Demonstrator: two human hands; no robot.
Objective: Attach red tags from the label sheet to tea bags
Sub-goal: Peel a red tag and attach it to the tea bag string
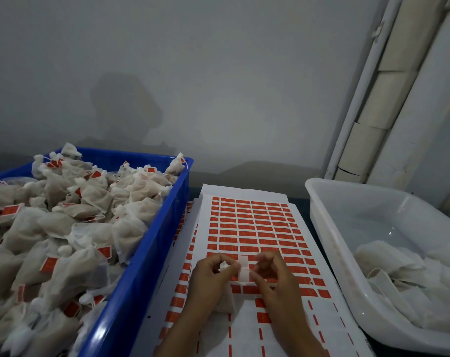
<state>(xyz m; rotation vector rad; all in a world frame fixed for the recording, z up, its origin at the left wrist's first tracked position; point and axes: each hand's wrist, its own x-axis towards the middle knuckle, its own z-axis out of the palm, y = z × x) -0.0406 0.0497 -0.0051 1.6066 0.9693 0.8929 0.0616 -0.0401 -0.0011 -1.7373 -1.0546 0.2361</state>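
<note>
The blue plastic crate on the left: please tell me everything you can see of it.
The blue plastic crate is rectangular, glossy, with a rolled rim. It stands left of the white label sheet, touching or overlapping its edge. White mesh tea bags are heaped above its rim, many bearing red tags. No hand touches it.

- The blue crate [151, 253], heaped with tagged tea bags [64, 228], walls off the left side.
- The white tub [329, 243] blocks the right.
- Between them the label sheet [257, 228] lies flat, open to reach from above.
- Both hands [213, 276] sit close together over the sheet's near part.
- The far wall [218, 73] closes the back.
</note>
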